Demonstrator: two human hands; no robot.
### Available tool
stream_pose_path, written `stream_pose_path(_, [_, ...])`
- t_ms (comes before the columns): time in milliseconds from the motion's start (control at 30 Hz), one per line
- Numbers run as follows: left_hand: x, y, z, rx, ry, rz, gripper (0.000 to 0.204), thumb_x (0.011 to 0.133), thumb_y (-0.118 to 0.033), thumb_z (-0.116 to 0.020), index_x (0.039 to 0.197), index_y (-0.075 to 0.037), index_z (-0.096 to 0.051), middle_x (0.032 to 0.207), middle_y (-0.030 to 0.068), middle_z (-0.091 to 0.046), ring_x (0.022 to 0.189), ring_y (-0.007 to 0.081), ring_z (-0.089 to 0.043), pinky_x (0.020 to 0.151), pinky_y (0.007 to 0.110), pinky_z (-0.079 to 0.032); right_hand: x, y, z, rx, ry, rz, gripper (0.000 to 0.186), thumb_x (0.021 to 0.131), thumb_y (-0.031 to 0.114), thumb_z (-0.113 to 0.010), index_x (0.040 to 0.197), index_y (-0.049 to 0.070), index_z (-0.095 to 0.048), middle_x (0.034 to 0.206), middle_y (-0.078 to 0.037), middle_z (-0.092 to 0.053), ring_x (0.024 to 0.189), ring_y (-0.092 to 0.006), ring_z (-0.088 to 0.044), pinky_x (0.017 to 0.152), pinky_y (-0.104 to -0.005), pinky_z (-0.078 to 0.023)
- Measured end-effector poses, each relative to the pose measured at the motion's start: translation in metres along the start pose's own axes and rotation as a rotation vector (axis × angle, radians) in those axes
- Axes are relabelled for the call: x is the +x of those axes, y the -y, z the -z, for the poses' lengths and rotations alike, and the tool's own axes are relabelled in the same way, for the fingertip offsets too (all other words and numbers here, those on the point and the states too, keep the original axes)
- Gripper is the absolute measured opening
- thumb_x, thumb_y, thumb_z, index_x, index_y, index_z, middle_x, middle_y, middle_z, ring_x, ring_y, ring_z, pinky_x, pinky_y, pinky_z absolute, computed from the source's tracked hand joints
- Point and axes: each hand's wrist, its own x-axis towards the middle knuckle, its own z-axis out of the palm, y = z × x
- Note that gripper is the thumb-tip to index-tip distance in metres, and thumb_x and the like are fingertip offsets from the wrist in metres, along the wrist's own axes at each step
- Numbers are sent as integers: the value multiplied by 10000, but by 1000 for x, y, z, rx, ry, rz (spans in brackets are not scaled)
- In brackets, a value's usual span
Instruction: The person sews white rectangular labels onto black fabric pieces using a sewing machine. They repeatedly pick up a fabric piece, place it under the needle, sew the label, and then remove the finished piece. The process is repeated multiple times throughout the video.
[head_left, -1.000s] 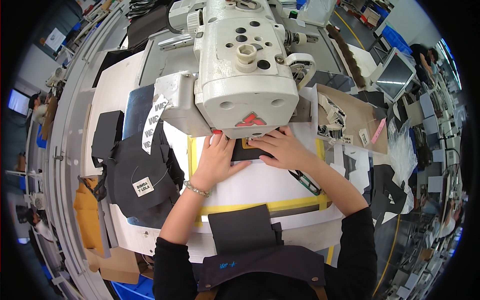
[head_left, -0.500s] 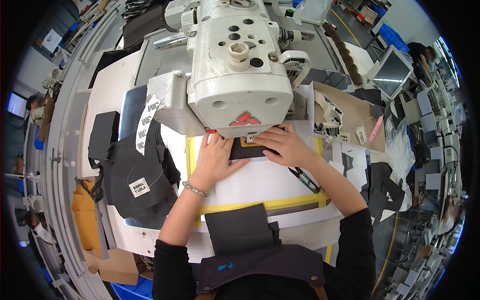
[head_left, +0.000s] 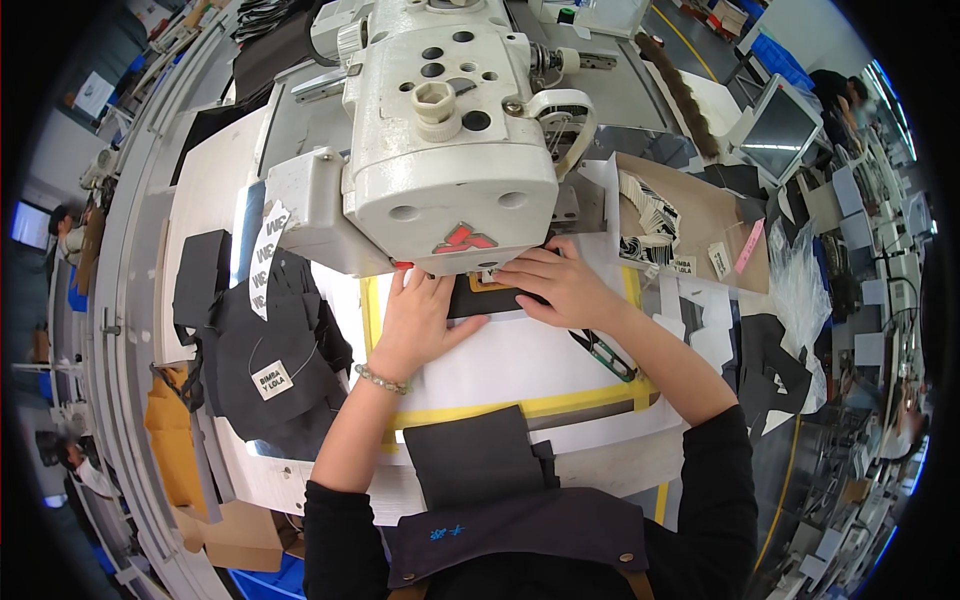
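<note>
A large white sewing machine stands over a white sheet framed by yellow tape. Under its head lies a black fabric piece, with part of a yellow-edged plate showing above it. My left hand rests flat at the piece's left end, thumb stretched toward the right. On the right end presses my right hand, its fingers extended toward the needle area. The needle and far fingertips are hidden by the machine head. Green-handled thread snips lie just below my right wrist.
Left of the sheet is a pile of black fabric pieces with a printed label on top. A cardboard box of labels sits at the right, beside clear plastic wrap. Another dark piece lies at the front edge.
The view has shifted a little, so the machine sits farther left in it. Both hands stay spread on the black piece, and nothing has been picked up or let go.
</note>
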Motion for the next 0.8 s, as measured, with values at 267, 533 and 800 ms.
stream_pose_path(267, [-1, 0, 2, 12, 44, 7, 778, 807, -565, -650, 1286, 37, -532, 1248, 161, -578, 1214, 308, -481, 1094, 470, -282, -5, -1, -5, -25, 6, 16, 408, 827, 186, -651, 1232, 141, -628, 1299, -14, -615, 1206, -180, -548, 969, -421, -350])
stream_pose_path(533, [2, 2, -2, -18, 62, 33, 752, 807, -521, -661, 1301, 29, -525, 1303, 193, -530, 1293, 362, -418, 1127, 487, -226, -5, -4, -10, -9, -30, 20, 371, 839, 188, -647, 1207, 140, -640, 1286, -15, -619, 1202, -188, -551, 984, -438, -344])
stream_pose_path(800, [16, 19, -11, -87, -57, -46, 627, 797, -439, -719, 1222, 0, -576, 1179, 184, -593, 1124, 346, -529, 959, 469, -408, 10, -21, -5, -42, -16, 12, 299, 857, 203, -628, 1137, 103, -665, 1290, -18, -624, 1210, -163, -542, 989, -444, -348])
